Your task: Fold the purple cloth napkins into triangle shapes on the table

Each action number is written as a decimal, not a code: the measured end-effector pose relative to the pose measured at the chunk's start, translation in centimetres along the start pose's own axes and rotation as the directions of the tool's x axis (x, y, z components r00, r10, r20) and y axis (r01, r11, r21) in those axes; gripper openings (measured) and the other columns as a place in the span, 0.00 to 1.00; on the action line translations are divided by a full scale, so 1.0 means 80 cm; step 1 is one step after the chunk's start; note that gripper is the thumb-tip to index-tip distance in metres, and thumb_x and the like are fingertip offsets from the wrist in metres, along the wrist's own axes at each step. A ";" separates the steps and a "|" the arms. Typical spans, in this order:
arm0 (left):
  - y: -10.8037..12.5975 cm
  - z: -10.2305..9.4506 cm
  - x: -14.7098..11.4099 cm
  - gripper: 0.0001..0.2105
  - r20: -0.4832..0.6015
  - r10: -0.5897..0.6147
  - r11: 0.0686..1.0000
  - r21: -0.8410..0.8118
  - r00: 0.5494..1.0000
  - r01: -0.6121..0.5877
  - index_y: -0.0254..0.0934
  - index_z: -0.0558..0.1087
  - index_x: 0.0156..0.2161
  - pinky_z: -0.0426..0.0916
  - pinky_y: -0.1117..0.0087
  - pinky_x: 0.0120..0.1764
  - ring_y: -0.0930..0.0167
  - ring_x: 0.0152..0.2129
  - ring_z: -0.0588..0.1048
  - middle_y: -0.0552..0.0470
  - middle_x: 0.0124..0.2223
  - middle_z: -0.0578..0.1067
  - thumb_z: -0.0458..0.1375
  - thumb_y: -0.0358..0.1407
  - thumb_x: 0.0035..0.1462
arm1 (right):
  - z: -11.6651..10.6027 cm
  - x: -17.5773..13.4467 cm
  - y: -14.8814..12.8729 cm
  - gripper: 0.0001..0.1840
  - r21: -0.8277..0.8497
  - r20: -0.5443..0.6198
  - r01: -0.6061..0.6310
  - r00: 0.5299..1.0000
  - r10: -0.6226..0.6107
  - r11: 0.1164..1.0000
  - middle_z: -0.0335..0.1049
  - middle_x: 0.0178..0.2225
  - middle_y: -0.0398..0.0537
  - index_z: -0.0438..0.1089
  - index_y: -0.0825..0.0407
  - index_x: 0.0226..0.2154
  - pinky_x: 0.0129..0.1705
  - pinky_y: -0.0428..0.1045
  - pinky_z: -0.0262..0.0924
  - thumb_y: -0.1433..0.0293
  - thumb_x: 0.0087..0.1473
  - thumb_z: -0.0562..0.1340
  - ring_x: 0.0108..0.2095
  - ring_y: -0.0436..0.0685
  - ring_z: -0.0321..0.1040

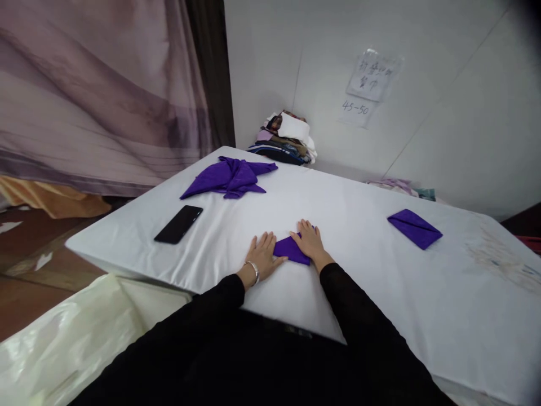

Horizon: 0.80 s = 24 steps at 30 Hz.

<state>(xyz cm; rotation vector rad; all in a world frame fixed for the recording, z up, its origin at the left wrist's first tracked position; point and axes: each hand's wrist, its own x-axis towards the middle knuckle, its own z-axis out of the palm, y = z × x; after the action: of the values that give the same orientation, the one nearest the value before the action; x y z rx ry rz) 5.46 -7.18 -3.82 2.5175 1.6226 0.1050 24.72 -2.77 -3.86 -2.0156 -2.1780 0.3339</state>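
Note:
A purple napkin [291, 250], folded into a small flat shape, lies on the white-covered table in front of me. My left hand [262, 257] rests flat at its left end, fingers stretched out, a silvery bracelet at the wrist. On its right end presses my right hand [310, 241], fingers extended and covering that part of the cloth. A second folded purple napkin [415, 228] sits farther right, apart from both hands. Toward the back left is a loose, crumpled heap of purple cloth [232, 178].
A black phone [178, 224] lies near the table's [346, 208] left edge. Stacked folded clothes [287, 138] stand at the far edge by the wall. Handwritten paper signs [367, 79] hang there. A pale plastic-lined bin [97, 316] is at lower left, beneath a curtain [97, 84].

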 end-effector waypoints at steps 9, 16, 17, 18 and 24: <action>-0.038 -0.026 -0.034 0.36 -0.045 -0.218 0.976 -0.020 0.975 0.217 0.29 0.51 0.62 0.41 0.50 0.59 0.60 0.62 0.45 0.41 0.65 0.50 0.36 0.55 0.58 | 0.002 0.001 0.001 0.36 -0.024 -0.013 0.007 1.000 -0.008 1.000 0.39 0.64 0.52 0.48 0.55 0.61 0.60 0.61 0.29 0.49 0.58 0.41 0.64 0.60 0.33; 0.039 -0.007 0.003 0.34 -0.081 0.158 0.986 -0.040 0.984 -0.162 0.32 0.52 0.62 0.39 0.51 0.60 0.60 0.62 0.46 0.42 0.64 0.52 0.41 0.55 0.58 | -0.003 -0.004 -0.003 0.36 -0.061 -0.020 -0.036 0.999 0.035 0.997 0.40 0.64 0.53 0.49 0.55 0.61 0.60 0.60 0.30 0.50 0.59 0.40 0.63 0.59 0.35; 0.042 -0.003 0.008 0.35 -0.057 0.165 0.985 -0.048 0.985 -0.168 0.32 0.52 0.62 0.39 0.51 0.60 0.60 0.62 0.47 0.42 0.64 0.52 0.41 0.55 0.57 | -0.003 -0.007 -0.003 0.36 -0.065 -0.022 -0.063 0.998 0.061 0.996 0.40 0.64 0.53 0.49 0.55 0.61 0.60 0.60 0.30 0.49 0.58 0.40 0.63 0.60 0.35; 0.043 0.000 0.012 0.35 -0.039 0.173 0.983 -0.052 0.984 -0.175 0.32 0.52 0.62 0.39 0.51 0.60 0.59 0.61 0.47 0.41 0.64 0.53 0.41 0.55 0.57 | -0.004 -0.009 -0.001 0.37 -0.067 -0.023 -0.093 0.996 0.091 0.993 0.39 0.64 0.54 0.49 0.55 0.61 0.60 0.61 0.29 0.49 0.58 0.41 0.63 0.60 0.35; 0.031 0.006 0.022 0.35 -0.012 0.224 0.974 -0.040 0.975 -0.224 0.32 0.52 0.62 0.40 0.53 0.60 0.60 0.61 0.48 0.41 0.65 0.51 0.42 0.55 0.57 | 0.001 -0.015 0.003 0.38 -0.017 -0.049 -0.187 0.981 0.186 0.982 0.37 0.65 0.53 0.48 0.53 0.61 0.60 0.62 0.26 0.47 0.57 0.41 0.64 0.61 0.32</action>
<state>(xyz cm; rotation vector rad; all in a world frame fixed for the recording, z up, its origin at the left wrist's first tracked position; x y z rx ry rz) 8.50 -6.62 -3.90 2.6620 1.3180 0.1707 25.03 -3.94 -3.92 -2.2217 -1.9787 0.2830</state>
